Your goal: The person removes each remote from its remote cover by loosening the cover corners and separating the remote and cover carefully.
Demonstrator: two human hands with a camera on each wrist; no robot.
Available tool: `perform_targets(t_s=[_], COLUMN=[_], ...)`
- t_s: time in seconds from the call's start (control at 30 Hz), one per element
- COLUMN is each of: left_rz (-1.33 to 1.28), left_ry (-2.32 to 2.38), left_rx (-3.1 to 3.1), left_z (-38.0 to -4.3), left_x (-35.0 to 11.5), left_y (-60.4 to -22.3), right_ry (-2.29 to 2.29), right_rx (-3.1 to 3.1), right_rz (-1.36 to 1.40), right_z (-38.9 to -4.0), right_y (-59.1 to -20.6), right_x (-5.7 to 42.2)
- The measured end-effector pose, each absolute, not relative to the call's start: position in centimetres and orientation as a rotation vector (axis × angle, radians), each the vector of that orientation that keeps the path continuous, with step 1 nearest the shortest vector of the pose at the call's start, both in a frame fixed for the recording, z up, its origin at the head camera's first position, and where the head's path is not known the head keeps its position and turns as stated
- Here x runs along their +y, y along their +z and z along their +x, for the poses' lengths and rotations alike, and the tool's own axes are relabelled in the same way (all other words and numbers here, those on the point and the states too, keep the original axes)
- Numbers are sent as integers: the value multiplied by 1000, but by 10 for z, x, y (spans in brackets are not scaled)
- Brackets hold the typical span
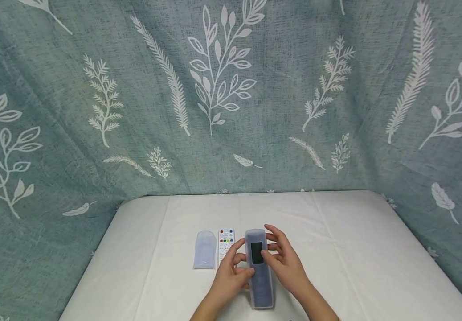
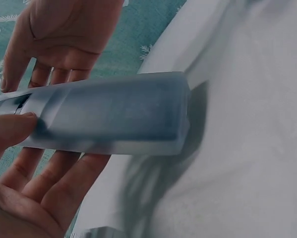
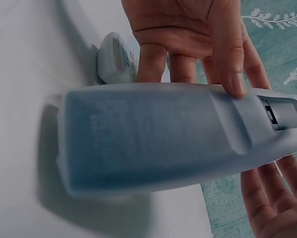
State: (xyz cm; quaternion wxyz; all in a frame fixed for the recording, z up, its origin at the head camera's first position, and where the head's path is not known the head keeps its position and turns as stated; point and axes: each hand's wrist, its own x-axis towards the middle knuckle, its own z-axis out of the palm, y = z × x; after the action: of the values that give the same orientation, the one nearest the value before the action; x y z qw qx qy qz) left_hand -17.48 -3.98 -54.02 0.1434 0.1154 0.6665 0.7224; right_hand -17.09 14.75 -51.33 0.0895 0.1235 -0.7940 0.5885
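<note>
Both hands hold a long remote control in a translucent cover [image 1: 261,285], raised a little above the white table with its dark display [image 1: 256,253] facing up. My left hand [image 1: 231,274] grips its left side, thumb on the front below the display and fingers underneath. On the other side my right hand [image 1: 288,263] pinches the upper part, its thumb at the display's edge. In the right wrist view the covered remote's lower end [image 3: 148,134] points left. A white remote [image 1: 226,236] with coloured buttons lies just left of the hands, partly hidden by the left hand.
An empty-looking translucent sleeve [image 1: 204,252] lies flat, left of the white remote. The white table [image 1: 166,285] reaches back to a green cloth [image 1: 271,174] with white leaf prints, which also hangs along both sides.
</note>
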Motion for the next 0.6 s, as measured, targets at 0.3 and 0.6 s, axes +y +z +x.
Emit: perform_targets(t_s=[0.3,0.6], left_rz=[428,454], left_ry=[2060,2068], left_rx=[1980,2094], left_z=[-173,-177], left_x=[-40,-38], left_y=[-543,-530], right_ry=[1682,1660], right_rx=[-2347,-2318], right_rz=[436,454], right_z=[-173,-172], right_y=[-505,-503], right_x=[146,146])
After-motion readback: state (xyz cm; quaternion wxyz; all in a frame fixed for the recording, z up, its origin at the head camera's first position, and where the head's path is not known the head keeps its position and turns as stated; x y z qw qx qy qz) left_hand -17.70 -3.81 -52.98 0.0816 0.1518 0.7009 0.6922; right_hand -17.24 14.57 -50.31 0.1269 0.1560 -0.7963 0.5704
